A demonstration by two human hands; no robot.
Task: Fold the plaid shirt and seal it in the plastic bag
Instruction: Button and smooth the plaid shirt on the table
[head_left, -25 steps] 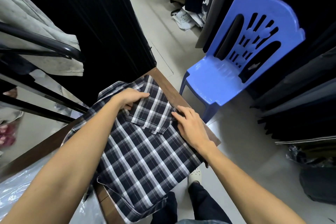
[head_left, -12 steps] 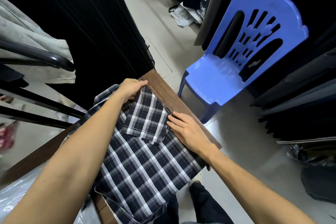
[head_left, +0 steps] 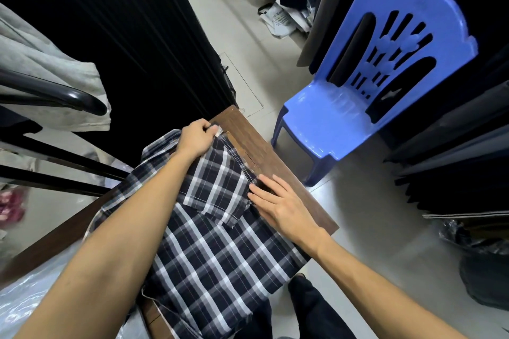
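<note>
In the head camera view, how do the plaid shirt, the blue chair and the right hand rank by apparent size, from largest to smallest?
1. plaid shirt and blue chair: they cover similar areas, and the shirt lies nearer the camera, so I do not rank them.
2. right hand: clearly the smallest, resting flat on the shirt's edge.

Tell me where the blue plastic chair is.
In the head view, the blue chair stands on the floor at upper right, beyond the wooden table and the right hand.
</note>
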